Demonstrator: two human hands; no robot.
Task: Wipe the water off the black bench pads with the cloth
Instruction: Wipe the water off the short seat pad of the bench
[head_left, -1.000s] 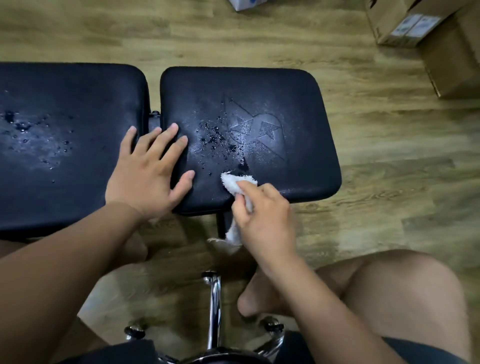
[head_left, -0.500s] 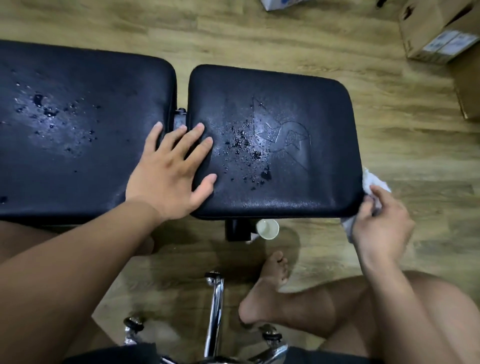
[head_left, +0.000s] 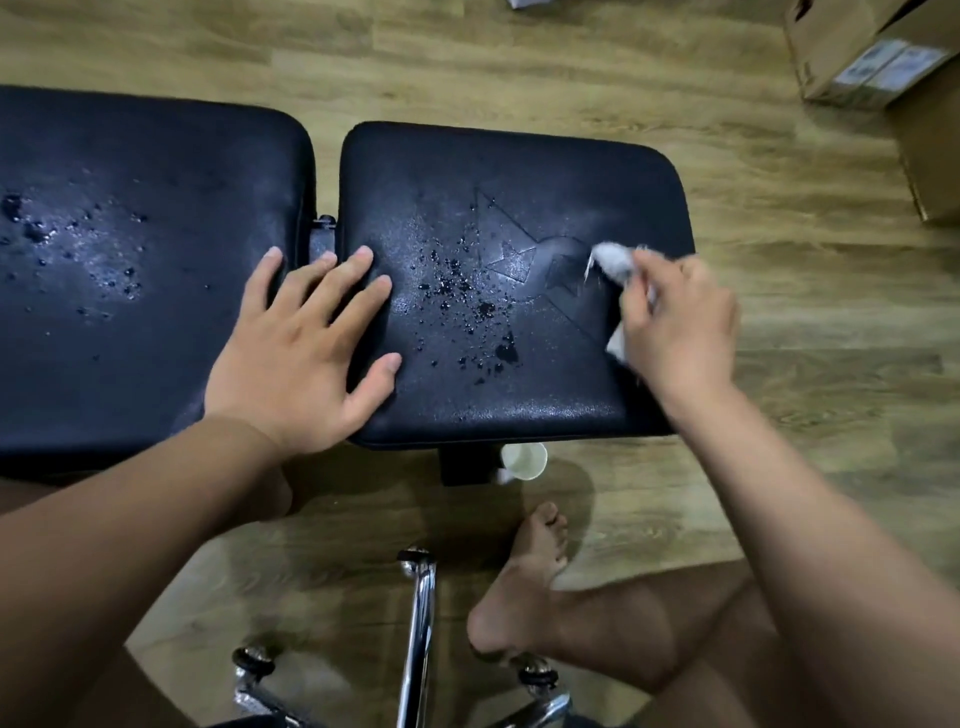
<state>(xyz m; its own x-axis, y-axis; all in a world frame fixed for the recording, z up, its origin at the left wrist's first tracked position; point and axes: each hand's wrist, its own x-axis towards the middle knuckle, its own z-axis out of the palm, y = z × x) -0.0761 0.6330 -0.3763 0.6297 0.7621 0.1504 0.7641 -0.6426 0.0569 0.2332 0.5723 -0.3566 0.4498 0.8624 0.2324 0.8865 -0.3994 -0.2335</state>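
Two black bench pads lie side by side. The right pad (head_left: 519, 171) carries an embossed logo and a patch of water drops (head_left: 467, 317) near its middle. More drops are scattered over the left pad (head_left: 156, 171). My right hand (head_left: 680, 327) grips a white cloth (head_left: 613, 262) over the right part of the right pad, beside the logo. My left hand (head_left: 306, 343) lies flat with spread fingers across the gap between the pads.
A paper cup (head_left: 524, 460) stands on the wooden floor under the right pad's front edge. Cardboard boxes (head_left: 852, 52) sit at the top right. A chrome chair base (head_left: 418, 623) and my bare foot (head_left: 524, 587) are below.
My right hand with the cloth swung from the pad's front edge out past its right side, then came back up onto the right part of the pad. My left hand stayed put.
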